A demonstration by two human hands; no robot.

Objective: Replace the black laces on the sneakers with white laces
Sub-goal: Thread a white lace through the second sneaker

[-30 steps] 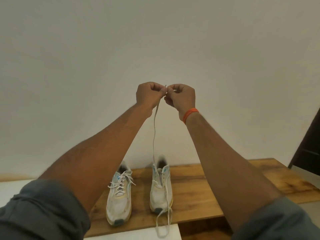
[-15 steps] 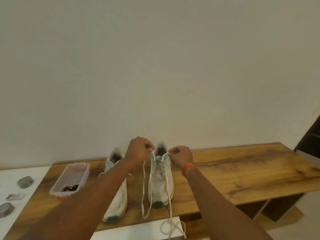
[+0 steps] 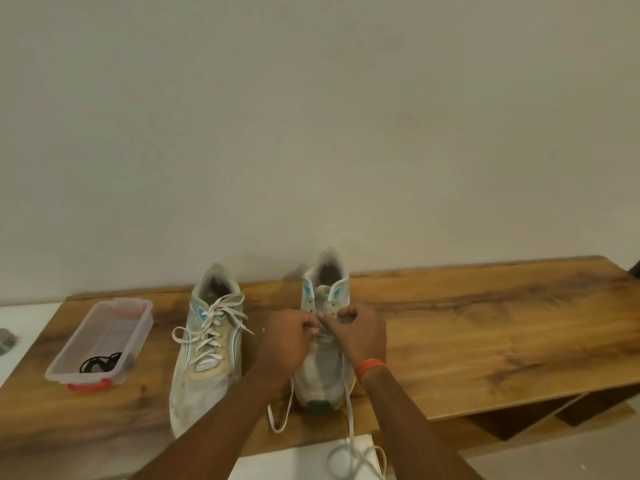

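Two white sneakers stand toe toward me on a wooden table. The left sneaker carries a white lace threaded through and tied. Over the right sneaker both hands meet at the eyelets. My left hand and my right hand each pinch the white lace, whose loose ends trail off the front edge. Black laces lie coiled in a clear plastic box at the left.
A plain wall rises right behind the sneakers. A white surface lies below the table's front edge, and another adjoins its left end with a small grey object. The right half of the wooden top is bare wood.
Both hands came down from high in front of the wall to the right sneaker's eyelets, bringing the lace with them. The view has tilted down toward the table.
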